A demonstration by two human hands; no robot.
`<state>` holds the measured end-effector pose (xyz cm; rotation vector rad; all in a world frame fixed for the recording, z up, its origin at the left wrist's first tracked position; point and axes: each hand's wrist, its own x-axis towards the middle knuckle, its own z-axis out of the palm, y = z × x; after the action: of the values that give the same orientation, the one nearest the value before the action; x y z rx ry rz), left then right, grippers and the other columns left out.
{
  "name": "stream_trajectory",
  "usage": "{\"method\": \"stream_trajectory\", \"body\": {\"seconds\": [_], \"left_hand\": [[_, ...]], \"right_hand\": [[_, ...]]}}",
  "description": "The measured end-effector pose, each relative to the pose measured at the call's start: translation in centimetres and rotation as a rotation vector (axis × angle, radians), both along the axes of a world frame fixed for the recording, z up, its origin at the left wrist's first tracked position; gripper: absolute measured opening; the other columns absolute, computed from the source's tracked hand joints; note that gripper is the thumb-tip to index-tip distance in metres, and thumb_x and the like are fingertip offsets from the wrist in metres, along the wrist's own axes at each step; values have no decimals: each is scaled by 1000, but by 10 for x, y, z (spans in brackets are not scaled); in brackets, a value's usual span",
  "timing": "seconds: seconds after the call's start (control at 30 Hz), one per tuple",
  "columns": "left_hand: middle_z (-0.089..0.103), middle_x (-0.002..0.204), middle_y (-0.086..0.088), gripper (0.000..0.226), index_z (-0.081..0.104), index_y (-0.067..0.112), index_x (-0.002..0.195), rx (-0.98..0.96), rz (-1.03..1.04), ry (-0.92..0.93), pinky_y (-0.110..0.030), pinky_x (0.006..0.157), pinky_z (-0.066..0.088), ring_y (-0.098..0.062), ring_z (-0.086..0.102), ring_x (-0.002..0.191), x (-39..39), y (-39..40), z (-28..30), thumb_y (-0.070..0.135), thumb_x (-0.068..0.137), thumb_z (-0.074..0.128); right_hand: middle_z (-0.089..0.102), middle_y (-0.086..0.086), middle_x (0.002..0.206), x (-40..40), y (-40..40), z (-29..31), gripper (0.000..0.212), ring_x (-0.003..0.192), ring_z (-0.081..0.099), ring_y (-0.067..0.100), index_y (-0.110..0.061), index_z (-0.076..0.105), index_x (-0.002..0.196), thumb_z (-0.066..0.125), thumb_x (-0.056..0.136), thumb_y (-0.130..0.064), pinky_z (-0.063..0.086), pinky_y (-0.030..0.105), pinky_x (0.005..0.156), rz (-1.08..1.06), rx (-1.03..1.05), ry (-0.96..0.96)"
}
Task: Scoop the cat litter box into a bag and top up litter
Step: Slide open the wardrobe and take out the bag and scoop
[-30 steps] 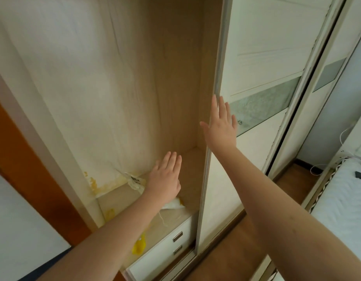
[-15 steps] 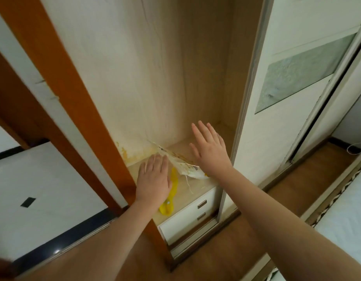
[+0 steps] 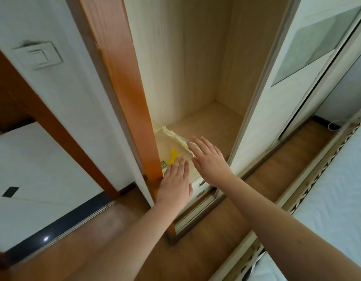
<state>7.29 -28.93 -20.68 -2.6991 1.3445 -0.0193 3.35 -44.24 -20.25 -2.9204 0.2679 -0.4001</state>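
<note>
A yellow litter scoop (image 3: pixel 173 157) lies on the wooden shelf (image 3: pixel 214 122) inside an open wardrobe, its slotted head partly hidden behind the orange door frame. A crumpled pale bag (image 3: pixel 176 136) lies beside it, toward the shelf's back left. My left hand (image 3: pixel 175 183) hovers flat over the scoop's handle, fingers straight. My right hand (image 3: pixel 210 161) reaches in with spread fingers, its fingertips at the bag's near edge. Neither hand holds anything. No litter box is in view.
An orange wooden door frame (image 3: pixel 122 78) stands left of the wardrobe opening. A sliding wardrobe door (image 3: pixel 287 82) with a glass panel is on the right. White drawers (image 3: pixel 201 187) sit under the shelf. A bed (image 3: pixel 337 189) is at the right, a light switch (image 3: pixel 38 55) at the upper left.
The view has swung left and down. Both hands have dropped toward the shelf; the right hand came from the sliding door's edge down to the bag, the left settled over the scoop.
</note>
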Motion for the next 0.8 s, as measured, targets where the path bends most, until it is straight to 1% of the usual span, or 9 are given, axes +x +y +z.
{"method": "stream_trajectory", "body": {"seconds": [0.1, 0.23, 0.3, 0.37, 0.47, 0.53, 0.63, 0.7, 0.8], "left_hand": [[4, 163, -17, 70, 2, 5, 155, 10, -12, -11, -43, 121, 3, -32, 0, 151, 0, 5, -4, 44, 103, 28], [12, 162, -20, 77, 6, 2, 154, 64, 19, -43, -47, 120, 5, -34, 8, 150, -3, 4, -15, 57, 100, 13], [13, 161, -21, 79, 6, 1, 154, 78, 54, -46, -50, 119, 7, -35, 9, 150, -2, -2, -18, 59, 99, 11], [12, 162, -20, 77, 5, 2, 154, 86, 51, -28, -52, 119, 8, -35, 8, 150, 0, -6, -21, 57, 100, 14], [12, 161, -21, 73, 4, 1, 153, 61, 1, -38, -49, 121, 5, -35, 8, 150, 1, 2, -35, 50, 102, 21], [14, 161, -22, 73, 6, 0, 153, 45, -8, -3, -47, 122, 5, -35, 9, 150, -5, 11, -47, 49, 102, 23], [9, 162, -20, 71, 3, 2, 154, 55, 59, 57, -48, 121, 2, -34, 5, 150, -14, 8, -69, 43, 103, 29], [4, 163, -18, 70, 0, 4, 154, 85, 112, 132, -48, 121, 3, -32, 2, 150, -11, -4, -85, 41, 102, 30], [8, 163, -14, 70, 4, 7, 155, 79, 227, 189, -46, 121, 7, -29, 6, 150, 6, -31, -111, 40, 101, 32]], "right_hand": [[23, -2, 157, -5, 4, -11, 51, 146, 17, 23, -26, 26, 149, 39, 100, -29, 21, 41, 115, 5, 8, 29], [29, 0, 154, -15, -1, -20, 51, 142, 24, 23, -25, 30, 148, 43, 98, -22, 29, 41, 112, -14, 80, 27], [31, 0, 153, -21, -7, -25, 51, 140, 28, 23, -24, 31, 147, 44, 98, -19, 30, 41, 112, -22, 95, 25], [33, 1, 152, -24, -14, -32, 51, 139, 30, 23, -24, 31, 147, 44, 98, -18, 31, 42, 113, -15, 81, 51], [35, 2, 150, -23, -15, -46, 52, 137, 33, 23, -22, 30, 147, 43, 96, -19, 33, 42, 111, 32, 77, 95], [36, 4, 149, -21, -11, -65, 53, 135, 35, 25, -20, 32, 147, 43, 95, -18, 33, 41, 111, 86, 107, 140], [36, 4, 150, -9, -16, -96, 54, 136, 34, 25, -20, 32, 147, 41, 94, -17, 32, 42, 112, 132, 177, 222], [37, 6, 149, 9, -31, -115, 54, 136, 35, 26, -18, 33, 146, 36, 92, -19, 33, 44, 111, 165, 208, 259], [39, 9, 148, 37, -58, -146, 54, 135, 36, 28, -14, 35, 145, 39, 91, -17, 34, 44, 110, 251, 233, 313]]}}
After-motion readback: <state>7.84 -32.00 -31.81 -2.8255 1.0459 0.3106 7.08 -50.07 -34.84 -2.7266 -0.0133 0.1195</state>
